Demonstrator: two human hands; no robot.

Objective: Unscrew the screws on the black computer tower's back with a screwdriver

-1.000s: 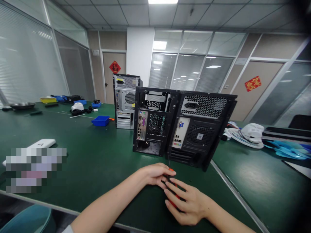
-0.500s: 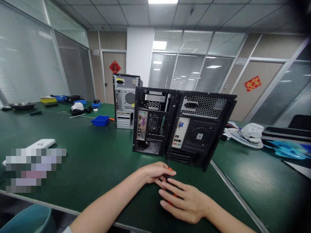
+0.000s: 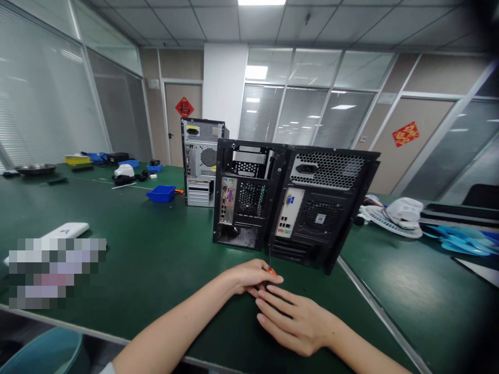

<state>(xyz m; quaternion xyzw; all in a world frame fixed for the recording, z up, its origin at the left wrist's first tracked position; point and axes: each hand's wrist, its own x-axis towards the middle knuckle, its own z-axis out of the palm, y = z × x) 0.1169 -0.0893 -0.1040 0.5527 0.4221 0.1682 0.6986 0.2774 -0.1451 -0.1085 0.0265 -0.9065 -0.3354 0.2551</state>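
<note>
My left hand (image 3: 251, 276) is closed around a screwdriver (image 3: 272, 271) with an orange and black handle. Its thin shaft points away from me, toward the bottom of the black computer case (image 3: 322, 213) on the right. My right hand (image 3: 298, 321) lies just beside it, fingers stretched out and side by side, their tips by my left fingers. The rest of the handle is hidden, so I cannot tell whether the right hand touches it. A second black case (image 3: 244, 208), with an opening at its top, stands directly to the left, rear panel toward me.
Behind stands a silver-backed computer case (image 3: 202, 163), with a blue tray (image 3: 161, 194) left of it. A white object (image 3: 70, 229) lies at left, beside a blurred patch. White fan parts (image 3: 403, 213) and blue fan blades (image 3: 460, 240) lie at right. A teal bin (image 3: 47, 353) is below the table edge.
The right hand's fingers have drawn slightly closer together, and the orange part of the handle seen between them is now covered. The left hand and the cases stay in place.
</note>
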